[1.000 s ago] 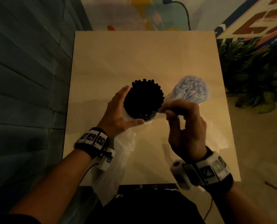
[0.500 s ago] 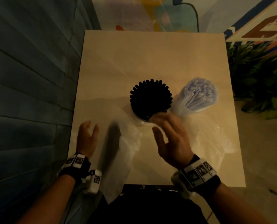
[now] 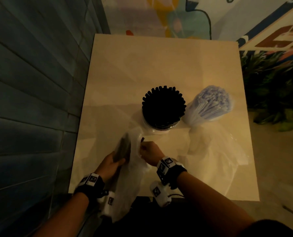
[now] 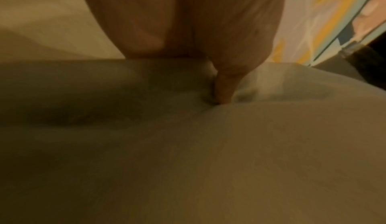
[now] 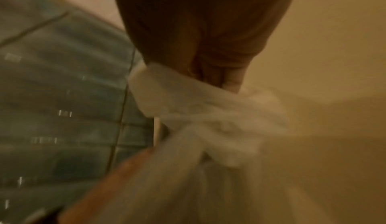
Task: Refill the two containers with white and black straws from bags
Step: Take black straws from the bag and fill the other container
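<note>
Your left hand (image 3: 112,165) grips a thin, crinkled translucent plastic bag (image 3: 133,161) at lower centre; your right hand (image 3: 150,153) pinches its bunched film. On the smooth beige counter (image 3: 159,65), mid-frame, stand two round containers: one clear tub packed with black straws (image 3: 163,106), and just right of it one bundle of white straws (image 3: 210,103) in clear wrap.

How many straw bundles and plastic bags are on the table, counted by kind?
Black straw bundles: 2, the container full and the bundle in the left hand.
White straw bundles: 1.
Plastic bags: 2, held bag and flat bag.
Total: 5.
</note>
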Demonstrator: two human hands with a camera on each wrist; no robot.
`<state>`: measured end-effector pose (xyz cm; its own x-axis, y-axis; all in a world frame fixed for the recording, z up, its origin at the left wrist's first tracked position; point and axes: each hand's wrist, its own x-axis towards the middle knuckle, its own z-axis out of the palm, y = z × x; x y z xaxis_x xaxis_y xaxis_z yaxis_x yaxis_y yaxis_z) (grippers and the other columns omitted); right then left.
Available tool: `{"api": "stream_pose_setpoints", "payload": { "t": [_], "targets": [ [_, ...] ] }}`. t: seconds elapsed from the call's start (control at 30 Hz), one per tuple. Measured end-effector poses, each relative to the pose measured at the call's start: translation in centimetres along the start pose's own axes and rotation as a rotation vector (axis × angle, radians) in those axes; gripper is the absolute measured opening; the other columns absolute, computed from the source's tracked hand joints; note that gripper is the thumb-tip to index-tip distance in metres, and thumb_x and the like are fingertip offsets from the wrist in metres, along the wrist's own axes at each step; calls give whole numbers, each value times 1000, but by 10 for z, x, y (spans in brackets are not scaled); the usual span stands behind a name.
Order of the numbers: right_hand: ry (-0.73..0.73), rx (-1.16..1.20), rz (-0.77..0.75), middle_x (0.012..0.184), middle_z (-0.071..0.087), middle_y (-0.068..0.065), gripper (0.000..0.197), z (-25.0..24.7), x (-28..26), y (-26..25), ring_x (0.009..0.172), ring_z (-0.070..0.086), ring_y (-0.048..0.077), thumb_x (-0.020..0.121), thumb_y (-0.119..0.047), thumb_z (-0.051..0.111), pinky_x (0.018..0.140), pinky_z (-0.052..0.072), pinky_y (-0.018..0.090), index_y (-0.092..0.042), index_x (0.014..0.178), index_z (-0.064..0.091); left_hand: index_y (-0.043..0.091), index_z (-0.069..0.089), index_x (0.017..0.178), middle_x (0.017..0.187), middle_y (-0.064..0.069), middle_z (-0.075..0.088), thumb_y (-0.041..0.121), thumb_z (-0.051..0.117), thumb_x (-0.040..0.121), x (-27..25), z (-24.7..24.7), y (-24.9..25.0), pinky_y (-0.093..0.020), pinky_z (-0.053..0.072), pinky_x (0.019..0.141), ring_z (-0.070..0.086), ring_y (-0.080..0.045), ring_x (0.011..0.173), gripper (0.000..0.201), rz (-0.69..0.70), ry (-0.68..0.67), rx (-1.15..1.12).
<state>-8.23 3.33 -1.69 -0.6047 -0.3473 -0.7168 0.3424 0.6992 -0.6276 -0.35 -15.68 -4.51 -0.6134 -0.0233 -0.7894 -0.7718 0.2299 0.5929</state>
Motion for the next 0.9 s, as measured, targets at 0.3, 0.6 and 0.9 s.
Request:
{"api": "stream_pose_setpoints", "payload": {
  "t": [0.3,0.6,0.9],
  "targets": [
    [129,198,161,106,66,4,30,15,-7,6,96,62,22,87,-36,71,69,44,24,-16,106,60,20,59,128,120,-1,70,41,72,75,-17,2,7,-45,46,104,65,-20,113,58,77,-113,-239],
    [244,504,187,75,64,1,17,15,-11,4,75,60,17,88,-17,67,67,50,30,-16,71,64,26,57,131,120,2,70,36,70,80,-16,10,16,-43,47,102,64,-19,113,54,84,-117,-293],
    [496,874,1,61,56,-2,28,4,-21,8,60,53,16,97,-20,63,63,48,36,-17,70,56,31,59,124,120,1,70,47,82,67,-5,-11,11,-46,47,101,63,-24,114,63,35,-144,-313]
  ]
}}
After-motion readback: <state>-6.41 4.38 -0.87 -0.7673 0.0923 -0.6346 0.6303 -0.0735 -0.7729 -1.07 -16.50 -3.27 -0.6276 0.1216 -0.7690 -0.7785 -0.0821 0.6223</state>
